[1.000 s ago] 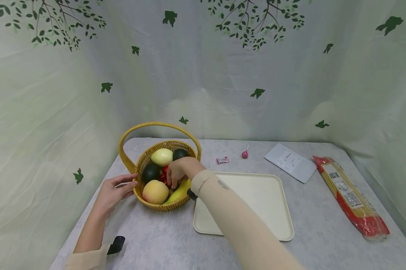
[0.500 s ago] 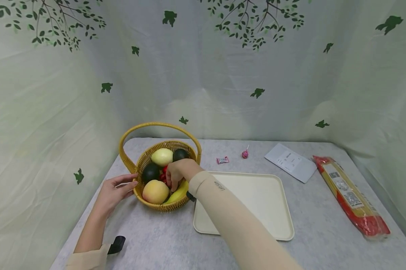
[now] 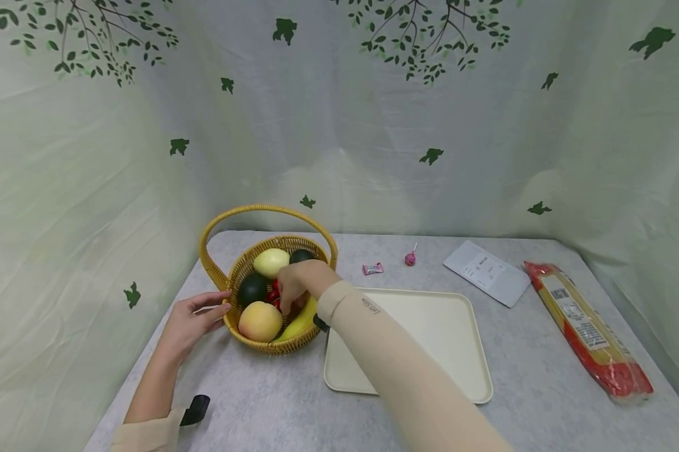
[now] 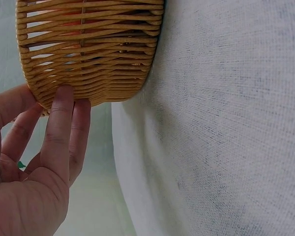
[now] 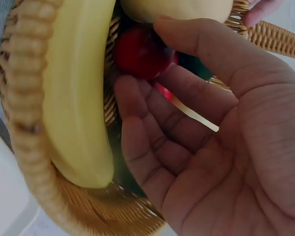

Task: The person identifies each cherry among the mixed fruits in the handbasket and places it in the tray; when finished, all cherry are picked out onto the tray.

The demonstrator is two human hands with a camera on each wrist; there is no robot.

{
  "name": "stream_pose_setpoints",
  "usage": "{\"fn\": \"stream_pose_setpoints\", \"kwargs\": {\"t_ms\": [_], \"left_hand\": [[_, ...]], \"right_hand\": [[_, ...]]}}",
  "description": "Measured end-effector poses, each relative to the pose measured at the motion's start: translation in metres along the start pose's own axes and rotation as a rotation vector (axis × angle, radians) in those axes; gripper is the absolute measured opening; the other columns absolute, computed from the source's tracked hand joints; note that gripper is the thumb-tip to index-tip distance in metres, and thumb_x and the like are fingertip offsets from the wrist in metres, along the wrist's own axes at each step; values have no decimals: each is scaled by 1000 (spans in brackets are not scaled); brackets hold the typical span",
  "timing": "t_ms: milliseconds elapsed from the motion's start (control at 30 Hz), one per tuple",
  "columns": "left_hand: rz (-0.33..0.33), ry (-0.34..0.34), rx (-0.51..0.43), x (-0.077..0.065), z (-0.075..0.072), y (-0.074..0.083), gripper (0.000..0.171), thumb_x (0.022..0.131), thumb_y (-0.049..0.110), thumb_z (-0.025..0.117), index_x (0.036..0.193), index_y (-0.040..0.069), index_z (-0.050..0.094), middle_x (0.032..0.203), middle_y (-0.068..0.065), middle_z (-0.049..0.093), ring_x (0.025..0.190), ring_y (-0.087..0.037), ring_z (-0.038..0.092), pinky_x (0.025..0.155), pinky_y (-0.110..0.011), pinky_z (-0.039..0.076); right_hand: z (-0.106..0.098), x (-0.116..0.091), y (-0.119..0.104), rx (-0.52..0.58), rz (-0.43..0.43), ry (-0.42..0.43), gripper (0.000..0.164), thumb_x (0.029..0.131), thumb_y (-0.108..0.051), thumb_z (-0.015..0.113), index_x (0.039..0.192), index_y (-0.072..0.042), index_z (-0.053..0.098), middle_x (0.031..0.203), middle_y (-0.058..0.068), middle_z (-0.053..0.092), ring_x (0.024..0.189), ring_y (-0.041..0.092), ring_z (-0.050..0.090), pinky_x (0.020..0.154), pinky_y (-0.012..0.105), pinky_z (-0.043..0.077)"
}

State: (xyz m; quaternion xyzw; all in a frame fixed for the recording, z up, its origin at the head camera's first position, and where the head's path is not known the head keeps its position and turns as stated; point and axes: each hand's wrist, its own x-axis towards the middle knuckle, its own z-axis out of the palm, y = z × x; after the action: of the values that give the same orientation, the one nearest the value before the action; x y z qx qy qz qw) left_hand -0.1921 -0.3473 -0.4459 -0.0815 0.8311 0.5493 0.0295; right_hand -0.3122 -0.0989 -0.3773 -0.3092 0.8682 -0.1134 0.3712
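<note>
Touching the side of the basket (image 3: 267, 346) with its fingertips, the left hand (image 3: 189, 319) has nearly straight fingers. The basket sits on the worktop (image 3: 260, 402), left of the middle of the frame. Down inside it is the right hand (image 3: 301, 281), with bent fingers and thumb close round one shiny red fruit (image 5: 140, 53), near the top middle of the right wrist view. From where I stand, I can't tell how hard it squeezes. A yellow banana (image 5: 78, 98) is just beside that hand, on the left of the same view. In the head view, a big peach (image 3: 259, 322) fills the basket's lower left, with a dark green fruit (image 3: 251, 289) above it.

To do this well, I think, pinch the red fruit softly by its sides, since it looks round and slippery. Lifting it straight up should keep the knuckles off the banana. The left hand should press lightly, so the basket doesn't slide or tip.
</note>
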Motion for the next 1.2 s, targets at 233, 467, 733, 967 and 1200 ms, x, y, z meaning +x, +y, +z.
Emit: {"fn": "stream_pose_setpoints", "kwargs": {"t_ms": [233, 467, 733, 967, 1200], "left_hand": [[-2, -1, 12, 0, 0, 0, 56, 105, 28, 73, 151, 0, 59, 150, -23, 57, 103, 8, 67, 88, -23, 64], [5, -1, 14, -1, 1, -1, 55, 105, 27, 73, 151, 0, 59, 150, -24, 57, 102, 10, 66, 88, -22, 64], [6, 2, 8, 1, 1, -2, 55, 105, 27, 73, 151, 0, 59, 146, -20, 59, 101, 9, 67, 87, -22, 64], [1, 14, 33, 1, 2, -1, 53, 105, 27, 72, 150, 1, 61, 133, -7, 65, 98, 5, 68, 86, -21, 64], [-11, 11, 37, 2, 2, -4, 53, 106, 27, 71, 152, 1, 59, 147, -20, 58, 99, 6, 66, 86, -20, 63]], "right_hand": [[-4, -12, 2, -2, -100, 46, 11, 96, -21, 82, 90, -14, 75, 96, 5, 74, 83, 16, 62, 85, 35, 59], [-5, -25, 5, -92, -240, 161, 13, 95, -21, 81, 103, -15, 74, 100, -5, 69, 89, 9, 58, 77, 21, 51], [-5, -45, 8, -109, -354, 211, 18, 97, -16, 79, 115, -13, 78, 105, -6, 74, 96, 8, 64, 81, 18, 54], [-1, -68, 19, -51, -463, 262, 21, 95, -13, 82, 116, -9, 77, 101, -2, 75, 91, 6, 68, 80, 15, 55], [5, -93, 34, -24, -486, 291, 27, 96, -18, 82, 121, -9, 76, 105, -2, 76, 94, 6, 69, 83, 18, 57]]}}
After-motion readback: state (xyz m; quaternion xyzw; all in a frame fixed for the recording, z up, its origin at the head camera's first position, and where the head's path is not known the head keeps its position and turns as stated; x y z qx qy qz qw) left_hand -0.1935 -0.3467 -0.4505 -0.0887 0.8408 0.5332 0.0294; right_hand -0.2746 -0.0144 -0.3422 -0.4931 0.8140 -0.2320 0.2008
